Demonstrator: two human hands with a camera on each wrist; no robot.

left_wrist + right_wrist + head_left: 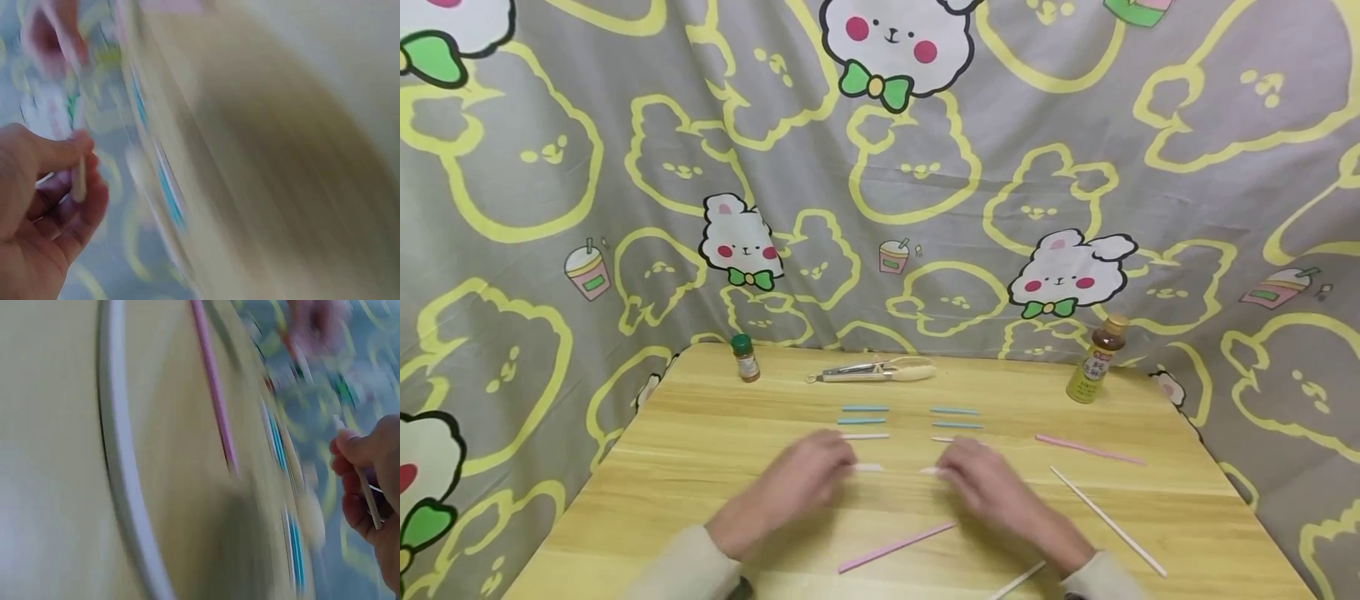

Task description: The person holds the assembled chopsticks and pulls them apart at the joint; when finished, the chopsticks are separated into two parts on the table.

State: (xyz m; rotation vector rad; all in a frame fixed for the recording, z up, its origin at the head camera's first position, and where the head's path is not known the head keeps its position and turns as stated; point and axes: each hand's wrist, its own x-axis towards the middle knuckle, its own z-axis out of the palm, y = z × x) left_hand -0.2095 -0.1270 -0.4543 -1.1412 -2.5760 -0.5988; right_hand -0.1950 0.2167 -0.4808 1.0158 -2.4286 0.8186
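Observation:
My left hand (812, 468) pinches a short white straw-like stick (868, 467) between thumb and fingers. Facing it, my right hand (988, 479) holds another short white stick (928, 472), which also shows in the right wrist view as a pale stick (369, 497). A gap separates the two inner ends, and both hands look blurred. Just beyond them lie two groups of short pieces: blue sticks (862, 421) with a white one (867, 437) on the left, blue sticks (957, 425) with a white one (942, 439) on the right. Between the forearms rests a long pink stick (895, 548).
To the right lie another pink stick (1090, 450) and a long white stick (1108, 522); a further white stick (1018, 581) is partly cut off in front. Tongs (872, 371), a green-capped jar (746, 360) and a bottle (1093, 367) stand or lie along the back.

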